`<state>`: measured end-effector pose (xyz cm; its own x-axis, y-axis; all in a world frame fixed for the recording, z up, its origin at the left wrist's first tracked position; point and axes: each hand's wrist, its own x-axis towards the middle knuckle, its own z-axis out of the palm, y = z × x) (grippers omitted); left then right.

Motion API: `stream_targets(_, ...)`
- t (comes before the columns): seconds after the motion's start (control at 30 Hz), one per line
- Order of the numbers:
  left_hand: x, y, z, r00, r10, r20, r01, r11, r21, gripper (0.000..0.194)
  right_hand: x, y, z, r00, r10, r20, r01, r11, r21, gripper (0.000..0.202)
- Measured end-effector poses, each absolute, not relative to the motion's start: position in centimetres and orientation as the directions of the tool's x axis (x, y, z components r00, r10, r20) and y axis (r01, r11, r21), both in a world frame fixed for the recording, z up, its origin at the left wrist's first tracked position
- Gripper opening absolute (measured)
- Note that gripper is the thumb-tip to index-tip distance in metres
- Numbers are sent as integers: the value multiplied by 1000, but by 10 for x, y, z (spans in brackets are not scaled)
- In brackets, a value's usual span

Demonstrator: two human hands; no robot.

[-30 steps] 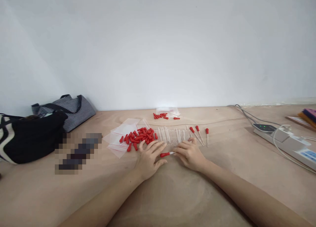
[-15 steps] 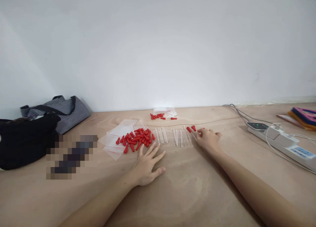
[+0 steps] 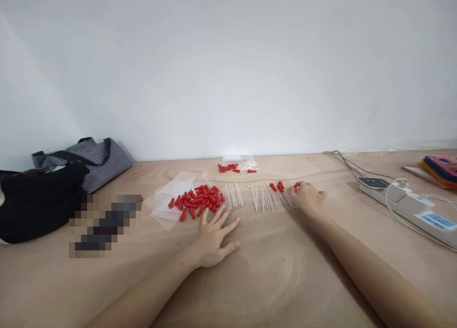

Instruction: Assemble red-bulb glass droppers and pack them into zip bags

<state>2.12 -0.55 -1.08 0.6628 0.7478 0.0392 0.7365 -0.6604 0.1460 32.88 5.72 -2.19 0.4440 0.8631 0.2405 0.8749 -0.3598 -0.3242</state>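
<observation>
My left hand (image 3: pixel 215 242) lies on the table with its fingers spread, holding nothing. Its fingertips are just in front of a heap of red rubber bulbs (image 3: pixel 196 202) and beside a row of thin clear tubes (image 3: pixel 250 198). Right of that row lie a few droppers (image 3: pixel 282 189), red bulbs at the far end and clear tubes pointing toward me. Past them, my right hand (image 3: pixel 310 199) is closed, fingers curled at a dropper whose red bulb (image 3: pixel 295 187) shows at the hand's left edge. The hand hides the rest of that dropper.
Clear zip bags (image 3: pixel 167 199) lie under and beside the bulb heap. Farther back is another bag (image 3: pixel 237 160) with more red bulbs. A power strip (image 3: pixel 410 209) with cables stands at right. A striped bag (image 3: pixel 103 164) and a black bag (image 3: pixel 43 204) sit at left.
My right hand has shifted slightly to the right, uncovering the tubes of the droppers on its left. My left hand has stayed in place.
</observation>
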Motion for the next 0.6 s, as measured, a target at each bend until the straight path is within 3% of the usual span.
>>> stream_targets(0.2,21,-5,-12,659,750,61,735,-659,161,56,346,63,-30,459,885,74,832,-399,-386,34)
stream_targets(0.6,21,-5,-13,658,750,72,736,-660,153,56,329,63,-31,382,915,126,828,-279,-486,29)
